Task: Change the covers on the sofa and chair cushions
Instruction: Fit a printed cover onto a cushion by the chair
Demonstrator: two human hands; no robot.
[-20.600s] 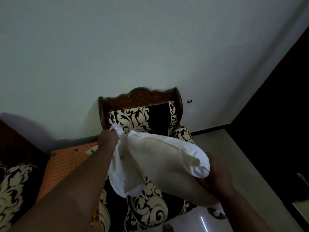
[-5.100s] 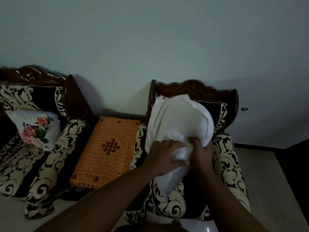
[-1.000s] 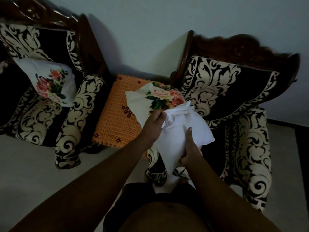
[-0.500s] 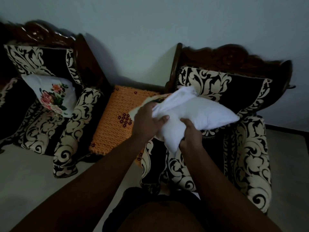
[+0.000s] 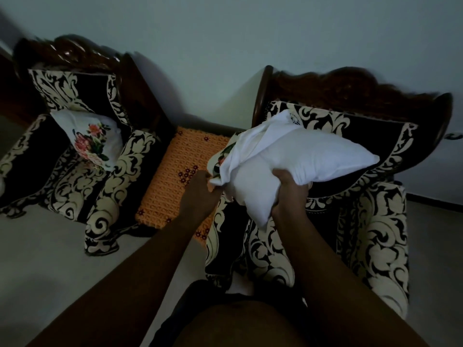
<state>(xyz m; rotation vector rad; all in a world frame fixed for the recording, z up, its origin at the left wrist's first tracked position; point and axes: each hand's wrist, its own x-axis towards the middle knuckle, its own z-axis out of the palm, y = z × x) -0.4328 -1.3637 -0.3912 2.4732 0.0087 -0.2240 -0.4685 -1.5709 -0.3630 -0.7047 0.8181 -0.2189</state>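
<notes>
Standing over the right-hand armchair (image 5: pixel 350 196), the person grips the white cushion (image 5: pixel 313 156) from below in the right hand (image 5: pixel 288 191) while the left hand (image 5: pixel 200 194) pinches the floral cover's (image 5: pixel 223 159) bunched edge, so next, I'd say, comes tugging it fully over.

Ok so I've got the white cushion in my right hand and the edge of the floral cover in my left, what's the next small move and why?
Probably pull the floral cover further along the white cushion with the left hand while the right hand steadies it. The cover sits bunched at the cushion's left end, and most of the cushion looks bare.
</notes>
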